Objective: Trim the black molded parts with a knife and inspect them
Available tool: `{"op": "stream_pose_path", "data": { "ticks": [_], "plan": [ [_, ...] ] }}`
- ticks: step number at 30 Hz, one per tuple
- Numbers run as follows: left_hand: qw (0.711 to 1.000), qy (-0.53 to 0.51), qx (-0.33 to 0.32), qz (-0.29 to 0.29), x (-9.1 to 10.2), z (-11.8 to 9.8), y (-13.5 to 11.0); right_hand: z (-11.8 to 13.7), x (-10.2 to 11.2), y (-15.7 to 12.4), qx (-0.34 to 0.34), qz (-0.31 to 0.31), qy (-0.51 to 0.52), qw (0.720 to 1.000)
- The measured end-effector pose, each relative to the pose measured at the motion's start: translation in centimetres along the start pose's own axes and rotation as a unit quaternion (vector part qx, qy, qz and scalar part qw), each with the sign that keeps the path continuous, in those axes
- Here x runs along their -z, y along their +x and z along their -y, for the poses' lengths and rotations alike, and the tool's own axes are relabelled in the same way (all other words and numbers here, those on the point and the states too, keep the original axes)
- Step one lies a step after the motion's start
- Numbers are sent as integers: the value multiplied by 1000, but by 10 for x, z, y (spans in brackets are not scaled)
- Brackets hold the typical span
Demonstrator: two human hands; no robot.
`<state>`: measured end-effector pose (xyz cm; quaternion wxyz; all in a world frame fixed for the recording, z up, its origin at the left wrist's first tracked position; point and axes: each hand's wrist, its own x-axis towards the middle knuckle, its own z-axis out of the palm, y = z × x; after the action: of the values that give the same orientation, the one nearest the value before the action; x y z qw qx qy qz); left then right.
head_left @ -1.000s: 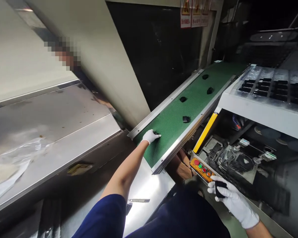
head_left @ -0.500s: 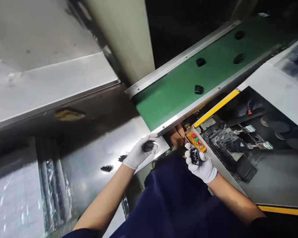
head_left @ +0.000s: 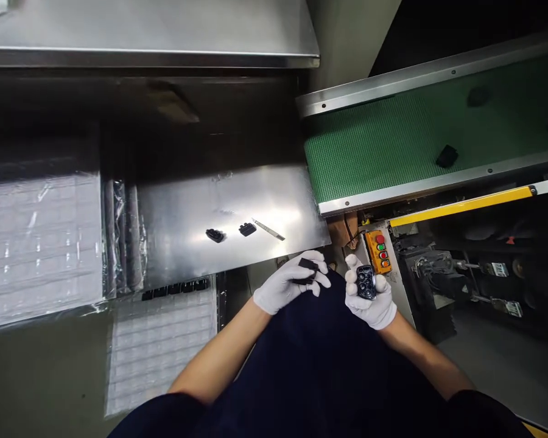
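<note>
Both my hands wear white gloves and are held close together over my dark blue lap. My left hand (head_left: 288,284) pinches a small black plastic part (head_left: 307,268). My right hand (head_left: 371,298) grips another black part (head_left: 366,281) with several round holes facing up. Just beyond them ends a green conveyor belt (head_left: 374,146), on which one more black part (head_left: 446,156) lies, with two blurred ones farther along. Two black parts (head_left: 215,235) (head_left: 247,229) rest on the shiny steel table (head_left: 182,219) left of the belt.
An orange button box (head_left: 379,251) with red and green buttons hangs under the belt end, beside a yellow bar (head_left: 461,205) and dark machinery. Clear plastic trays (head_left: 36,237) (head_left: 159,340) lie at the left; one holds a row of black parts. A thin metal strip (head_left: 267,229) lies on the table.
My left hand took a black part off the belt end and drew back to my lap. My right hand rose beside it with its part. The view swung left and down.
</note>
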<state>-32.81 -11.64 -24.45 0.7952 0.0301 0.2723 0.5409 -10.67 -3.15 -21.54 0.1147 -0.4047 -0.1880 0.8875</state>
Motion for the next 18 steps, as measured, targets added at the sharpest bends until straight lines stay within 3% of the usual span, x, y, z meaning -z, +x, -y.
{"op": "stream_pose_path", "data": {
  "ticks": [4, 10, 12, 14, 15, 16, 18],
  "plan": [
    [1000, -11, -4, -15, 0, 4, 2, -3, 7, -4, 2, 18, 38, 999],
    [994, 58, 62, -74, -12, 18, 23, 1, 30, -17, 53, 30, 8, 998],
    [986, 108, 86, -98, -22, 25, 31, 12, 46, -27, 83, 43, -57, 994],
    [975, 154, 111, -116, -32, 33, 38, 33, 74, -45, 124, -17, -209, 970],
    [970, 173, 122, -122, -36, 37, 42, 47, 92, -59, 144, -92, -320, 932],
    [965, 190, 131, -127, -39, 41, 47, 63, 114, -76, 153, -189, -431, 869],
    [957, 214, 144, -132, -44, 49, 57, 96, 164, -120, 128, -392, -600, 685]
  ]
}}
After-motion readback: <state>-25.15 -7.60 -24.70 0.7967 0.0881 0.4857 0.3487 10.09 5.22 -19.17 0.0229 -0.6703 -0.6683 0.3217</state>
